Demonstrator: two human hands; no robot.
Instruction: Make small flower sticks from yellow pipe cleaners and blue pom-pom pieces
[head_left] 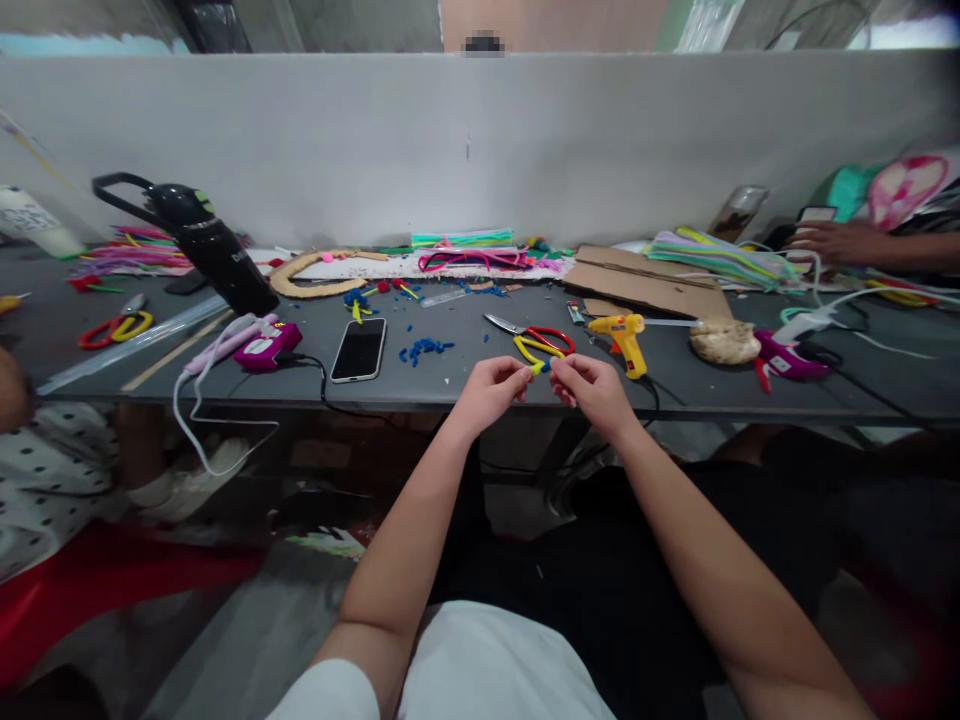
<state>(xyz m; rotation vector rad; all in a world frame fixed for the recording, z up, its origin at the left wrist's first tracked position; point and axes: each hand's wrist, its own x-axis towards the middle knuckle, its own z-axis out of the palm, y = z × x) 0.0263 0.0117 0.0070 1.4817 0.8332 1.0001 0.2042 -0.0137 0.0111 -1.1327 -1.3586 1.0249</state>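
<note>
Near the table's front edge, my left hand pinches the yellow end of a small yellow-and-blue fuzzy piece, which looks like pipe cleaner. My right hand is closed at its blue end, fingertips almost meeting those of the left. Just beyond the hands lie scissors with red and yellow handles, blades pointing left. A yellow glue gun rests to the right of my right hand. Several short blue fuzzy bits are scattered to the left, beside a phone. Fingers partly hide the held piece.
A black bottle, a purple glue gun and a second pair of scissors are at left. Cardboard and pipe cleaner bundles lie toward the back. Another person's hand is at far right. A grey partition stands behind.
</note>
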